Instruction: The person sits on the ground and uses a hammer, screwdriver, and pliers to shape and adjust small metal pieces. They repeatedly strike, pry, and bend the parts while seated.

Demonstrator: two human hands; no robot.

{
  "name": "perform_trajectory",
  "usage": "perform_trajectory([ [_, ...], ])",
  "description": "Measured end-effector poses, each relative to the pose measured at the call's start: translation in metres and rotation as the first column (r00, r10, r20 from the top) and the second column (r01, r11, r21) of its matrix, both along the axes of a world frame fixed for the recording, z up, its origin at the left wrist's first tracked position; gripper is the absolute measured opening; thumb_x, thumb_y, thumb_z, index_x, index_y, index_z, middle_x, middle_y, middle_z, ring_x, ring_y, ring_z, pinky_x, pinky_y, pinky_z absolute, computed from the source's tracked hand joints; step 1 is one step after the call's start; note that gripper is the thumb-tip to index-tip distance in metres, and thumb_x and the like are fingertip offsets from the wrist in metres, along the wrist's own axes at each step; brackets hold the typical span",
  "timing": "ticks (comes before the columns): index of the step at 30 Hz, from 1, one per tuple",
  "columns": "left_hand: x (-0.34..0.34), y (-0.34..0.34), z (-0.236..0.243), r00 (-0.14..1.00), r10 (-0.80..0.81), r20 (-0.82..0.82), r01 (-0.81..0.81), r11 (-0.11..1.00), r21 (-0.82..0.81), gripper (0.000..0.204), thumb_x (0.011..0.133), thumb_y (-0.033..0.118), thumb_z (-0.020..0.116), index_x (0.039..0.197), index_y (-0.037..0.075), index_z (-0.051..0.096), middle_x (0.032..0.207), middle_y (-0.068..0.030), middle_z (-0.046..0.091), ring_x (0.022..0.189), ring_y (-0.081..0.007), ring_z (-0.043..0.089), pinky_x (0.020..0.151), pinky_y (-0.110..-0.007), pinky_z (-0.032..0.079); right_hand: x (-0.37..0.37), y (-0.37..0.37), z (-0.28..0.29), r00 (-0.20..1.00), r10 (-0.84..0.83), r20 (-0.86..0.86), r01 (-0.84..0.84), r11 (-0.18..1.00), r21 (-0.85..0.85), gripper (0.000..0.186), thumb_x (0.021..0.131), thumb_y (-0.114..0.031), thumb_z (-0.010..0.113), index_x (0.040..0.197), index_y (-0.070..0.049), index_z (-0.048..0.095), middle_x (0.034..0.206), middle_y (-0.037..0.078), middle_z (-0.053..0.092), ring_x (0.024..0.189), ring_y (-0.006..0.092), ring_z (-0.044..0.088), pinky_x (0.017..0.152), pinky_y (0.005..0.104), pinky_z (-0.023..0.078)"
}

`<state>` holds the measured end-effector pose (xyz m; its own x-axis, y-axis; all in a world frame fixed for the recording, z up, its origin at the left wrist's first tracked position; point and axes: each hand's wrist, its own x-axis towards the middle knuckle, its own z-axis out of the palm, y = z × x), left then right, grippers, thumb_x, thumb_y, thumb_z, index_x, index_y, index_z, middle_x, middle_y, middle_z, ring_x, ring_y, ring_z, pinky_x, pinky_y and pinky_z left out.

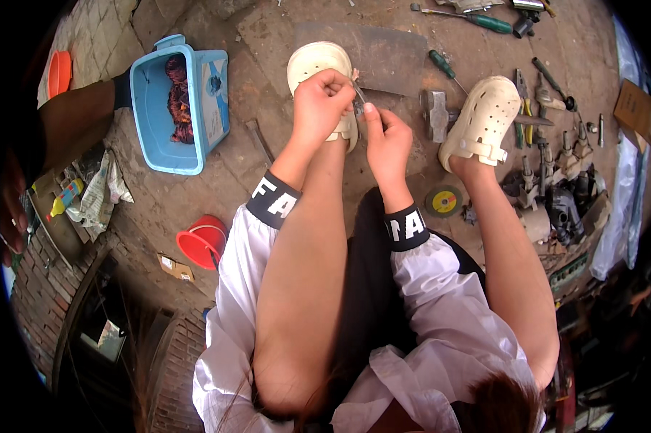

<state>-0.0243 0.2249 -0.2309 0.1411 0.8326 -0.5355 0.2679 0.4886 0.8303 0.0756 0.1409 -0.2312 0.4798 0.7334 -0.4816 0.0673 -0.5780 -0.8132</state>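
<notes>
Blue tub, one: holds dark reddish coiled bundles, overlapping, count uncertain.
Pale clogs, two: the left partly hidden behind a hand.
Left hand, one: fingers curled, fingertips pinching the upper part of the thin strip.
Right hand, one: thumb and forefinger pinching it lower down, contact partly concealed.
Red bucket, one: contents cannot be made out.
Hammer, one: blocky head, partly hidden by the right clog.
Grinding disc, one: flat on the ground.
Green-handled screwdriver, one.
Thin strip, one: greyish, between both hands, ends indistinct.
</notes>
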Motion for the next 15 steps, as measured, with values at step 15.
perform_trajectory([
  [15, 0.0047, 0.0010, 0.0034, 0.998, 0.067, 0.022, -0.066, 0.997, -0.039, 0.005, 0.080, 0.002, 0.061, 0.078, -0.003, 0.062, 0.063, -0.0033, 0.060, 0.051, -0.0074, 0.055, 0.049, -0.022, 0.045, 0.0009, -0.0039, -0.0022, 0.997, 0.002, 0.078, -0.003, 1.000, 0.013, 0.031, 0.089, -0.031, 0.061, 0.080, -0.002, 0.067, 0.063, 0.014, 0.060, 0.055, 0.0260, 0.057, 0.054, 0.0343, 0.043],
])
